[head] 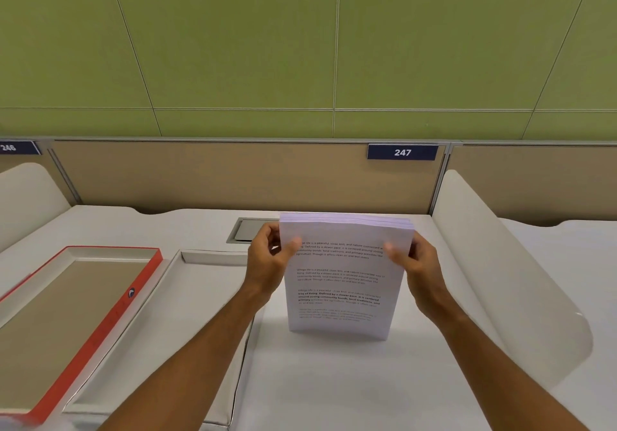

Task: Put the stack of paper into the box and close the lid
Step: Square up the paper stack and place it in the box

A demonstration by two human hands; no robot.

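Paper: We hold the thick stack of white printed paper sheets standing up on its bottom edge on the white worktop, right in front of us.
Left hand: Our left hand is closed around the left side of the stack near the top, thumb on the front page.
Right hand: Our right hand is closed around the right side near the top in the same way.
Box: The shallow white cardboard box lies open on the worktop, just left of the stack. It looks empty.
Lid: The red-edged cardboard lid lies upside down, just beside the box on its far left side.
Step now: We think we are tapping the sheets to make the edges even. Nothing is in the box yet.
Next move: We would need to tip the stack flat, carry it left over the box and lower it in straight, so no corners catch on the walls. Then the lid must be flipped over and put on.
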